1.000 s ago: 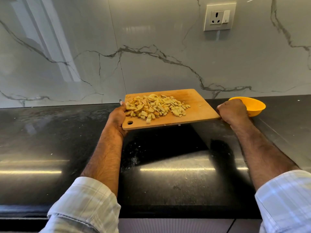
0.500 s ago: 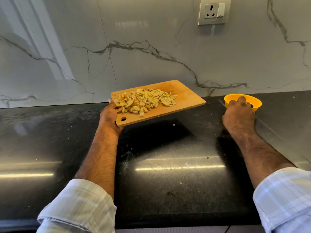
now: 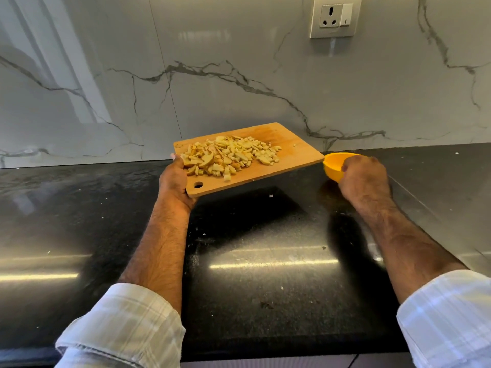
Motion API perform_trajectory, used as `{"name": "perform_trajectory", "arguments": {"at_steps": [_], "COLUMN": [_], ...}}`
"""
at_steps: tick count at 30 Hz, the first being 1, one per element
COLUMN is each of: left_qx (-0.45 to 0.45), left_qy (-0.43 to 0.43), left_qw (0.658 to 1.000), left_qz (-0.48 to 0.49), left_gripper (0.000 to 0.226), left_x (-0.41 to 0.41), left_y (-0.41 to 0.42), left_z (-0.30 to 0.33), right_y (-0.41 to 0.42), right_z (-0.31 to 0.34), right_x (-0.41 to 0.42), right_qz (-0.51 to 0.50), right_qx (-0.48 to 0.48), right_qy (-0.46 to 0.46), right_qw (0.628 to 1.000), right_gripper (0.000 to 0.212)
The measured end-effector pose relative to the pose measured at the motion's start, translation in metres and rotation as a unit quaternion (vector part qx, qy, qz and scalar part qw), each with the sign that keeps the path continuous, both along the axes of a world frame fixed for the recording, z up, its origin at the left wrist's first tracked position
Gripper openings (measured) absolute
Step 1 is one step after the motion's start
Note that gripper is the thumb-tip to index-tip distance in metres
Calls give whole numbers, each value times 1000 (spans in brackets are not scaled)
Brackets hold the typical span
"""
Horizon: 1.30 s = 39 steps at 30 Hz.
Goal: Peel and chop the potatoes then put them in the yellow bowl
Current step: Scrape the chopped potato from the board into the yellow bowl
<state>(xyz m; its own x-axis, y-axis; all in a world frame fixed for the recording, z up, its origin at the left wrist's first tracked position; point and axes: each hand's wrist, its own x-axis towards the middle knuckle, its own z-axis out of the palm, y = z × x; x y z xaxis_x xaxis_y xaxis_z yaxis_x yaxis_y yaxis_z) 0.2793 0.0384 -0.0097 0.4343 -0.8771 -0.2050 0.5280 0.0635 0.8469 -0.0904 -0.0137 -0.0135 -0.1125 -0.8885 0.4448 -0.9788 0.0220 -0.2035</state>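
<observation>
Above the glossy black stone desk point(image 3: 252, 261), the left hand point(image 3: 175, 181) grips the short edge of a rectangular wooden cutting board point(image 3: 295, 155) near its hanging hole, thumb on top, holding it clear of the surface. A heap of pale yellow chopped potato pieces point(image 3: 228, 156) lies on the board's left half. The right hand point(image 3: 364, 179) has its fingers curled round the rim of a small yellow plastic bowl point(image 3: 333, 166), tilted toward the board's right corner and just beside it. Bowl's inside mostly hidden. Behind: grey-veined marble wall point(image 3: 212, 75), 1 white wall socket point(image 3: 335, 17). Both rolled pale checked sleeves point(image 3: 125, 328) in view.
</observation>
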Motion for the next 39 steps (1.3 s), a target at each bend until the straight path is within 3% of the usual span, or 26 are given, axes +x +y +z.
{"name": "perform_trajectory", "arguments": {"at_steps": [11,27,29,31,34,36,39], "left_qx": [9,-8,-7,0,7,3,0], "left_qy": [-6,-17,-24,-31,-32,-26,-28], "left_qw": [1000,1000,999,999,999,999,999], "left_qz": [8,-18,-24,-29,-31,-34,-36], "left_gripper": [44,48,48,46,46,49,51], "left_x": [-15,-19,-21,-24,-29,-32,-33], "left_y": [17,12,12,13,10,5,0], "left_z": [2,0,-1,0,1,3,7], "right_y": [91,147,147,141,119,103,94], "right_z": [-3,20,27,35,42,33,13], "right_x": [47,53,51,48,30,16,18], "right_qz": [151,228,261,285,191,105,117], "right_qx": [46,114,96,20,-76,-17,87], "right_qy": [-123,-115,-131,-176,-121,-44,-77], "right_qw": [980,960,952,942,971,993,986], "right_gripper": [9,9,7,7,21,33,31]}}
